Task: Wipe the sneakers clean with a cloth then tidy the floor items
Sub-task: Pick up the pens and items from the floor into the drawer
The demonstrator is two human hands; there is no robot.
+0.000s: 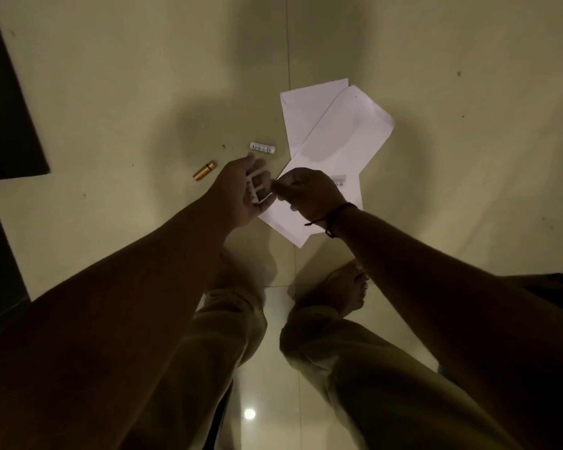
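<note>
I look straight down at a dim tiled floor. My left hand [241, 190] is cupped palm up and holds several small white batteries [256, 189]. My right hand [306, 193] is pinched shut at the edge of that palm, fingertips touching the batteries. One white battery [262, 147] lies on the floor just beyond my left fingertips. A gold battery [204, 170] lies to its left. Another small white battery [338, 180] peeks out from behind my right hand, on the white envelopes [335, 131]. No sneakers or cloth are in view.
Overlapping white envelopes lie spread on the floor under and beyond my right hand. My bare feet [345, 287] and trouser legs fill the lower middle. Dark furniture [4, 125] borders the left edge, and another dark shape sits at the right edge.
</note>
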